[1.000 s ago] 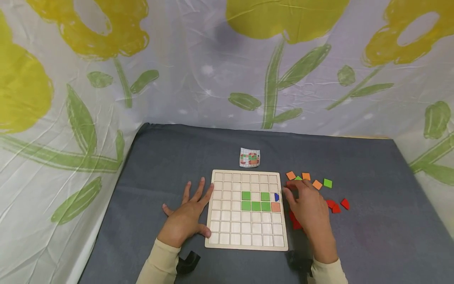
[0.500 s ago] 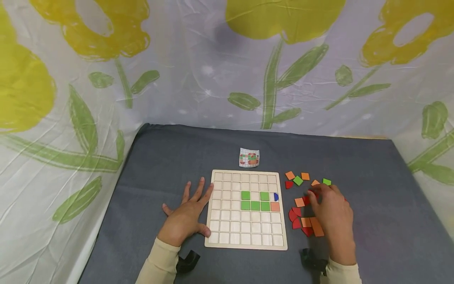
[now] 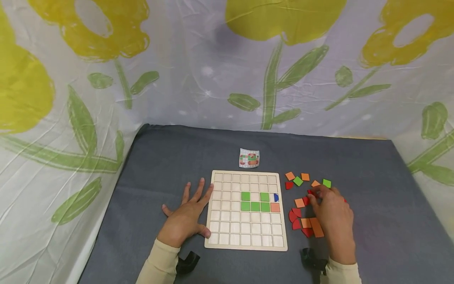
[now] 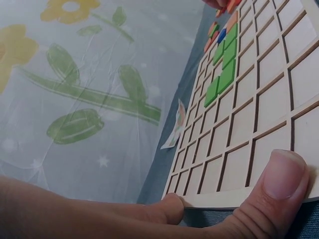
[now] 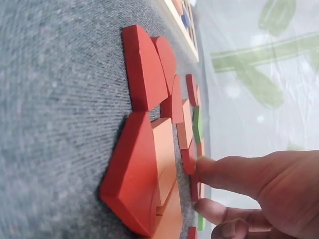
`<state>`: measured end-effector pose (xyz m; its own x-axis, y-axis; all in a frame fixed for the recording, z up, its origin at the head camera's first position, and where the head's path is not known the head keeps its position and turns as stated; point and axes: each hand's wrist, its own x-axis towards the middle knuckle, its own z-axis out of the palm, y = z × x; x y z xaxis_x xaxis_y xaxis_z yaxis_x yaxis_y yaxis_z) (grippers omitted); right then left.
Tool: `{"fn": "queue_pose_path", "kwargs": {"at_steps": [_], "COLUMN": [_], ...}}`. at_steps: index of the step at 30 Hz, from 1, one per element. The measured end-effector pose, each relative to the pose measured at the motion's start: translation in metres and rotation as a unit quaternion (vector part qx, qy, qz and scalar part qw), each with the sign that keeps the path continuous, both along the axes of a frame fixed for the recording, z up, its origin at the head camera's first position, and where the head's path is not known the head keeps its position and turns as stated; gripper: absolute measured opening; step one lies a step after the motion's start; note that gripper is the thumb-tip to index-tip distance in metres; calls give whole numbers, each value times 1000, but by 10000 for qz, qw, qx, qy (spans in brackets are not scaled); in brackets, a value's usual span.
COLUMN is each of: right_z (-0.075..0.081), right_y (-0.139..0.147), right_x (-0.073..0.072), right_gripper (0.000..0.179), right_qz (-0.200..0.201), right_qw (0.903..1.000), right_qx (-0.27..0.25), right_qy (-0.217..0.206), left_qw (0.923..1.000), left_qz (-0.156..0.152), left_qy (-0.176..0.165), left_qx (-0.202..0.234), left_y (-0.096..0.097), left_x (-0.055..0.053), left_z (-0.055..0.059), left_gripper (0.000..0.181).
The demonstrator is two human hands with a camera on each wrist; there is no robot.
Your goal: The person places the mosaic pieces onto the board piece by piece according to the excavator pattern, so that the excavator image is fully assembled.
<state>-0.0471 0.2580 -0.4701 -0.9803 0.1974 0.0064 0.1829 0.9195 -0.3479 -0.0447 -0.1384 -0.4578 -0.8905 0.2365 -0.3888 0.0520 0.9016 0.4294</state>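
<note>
My left hand lies with fingers spread at the left side of a wooden grid board. In the left wrist view its thumb rests on the board's rim. Several green square tiles, one orange square tile and a blue half-round tile sit in the grid. To the board's right, my right hand reaches among loose tiles. Its thumb and finger pinch a small red tile low over the cloth; the right hand partly hides nearby tiles.
A small printed card with a coloured grid pattern lies behind the board. Loose red tiles, orange tiles and green tiles are scattered on the dark cloth. A flowered curtain hangs behind the table.
My right hand has moved right, from beside the board's edge to the red tile farther out, uncovering tiles near the board. It barely moves over the last half second. My left hand stays put.
</note>
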Motion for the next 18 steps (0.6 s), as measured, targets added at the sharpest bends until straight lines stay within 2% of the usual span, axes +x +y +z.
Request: {"fn": "queue_pose_path", "kwargs": {"at_steps": [18], "right_z": [2], "right_y": [-3], "right_x": [-9], "right_gripper": [24], "right_qz": [150], "right_qw": [9999], "right_qx": [31], "right_qy": [-13], "left_qw": [10000], "left_qz": [11], "left_qy": [-90], "left_qx": [13], "left_y": [0], "left_x": [0], "left_z": [2], "left_gripper": [138]}}
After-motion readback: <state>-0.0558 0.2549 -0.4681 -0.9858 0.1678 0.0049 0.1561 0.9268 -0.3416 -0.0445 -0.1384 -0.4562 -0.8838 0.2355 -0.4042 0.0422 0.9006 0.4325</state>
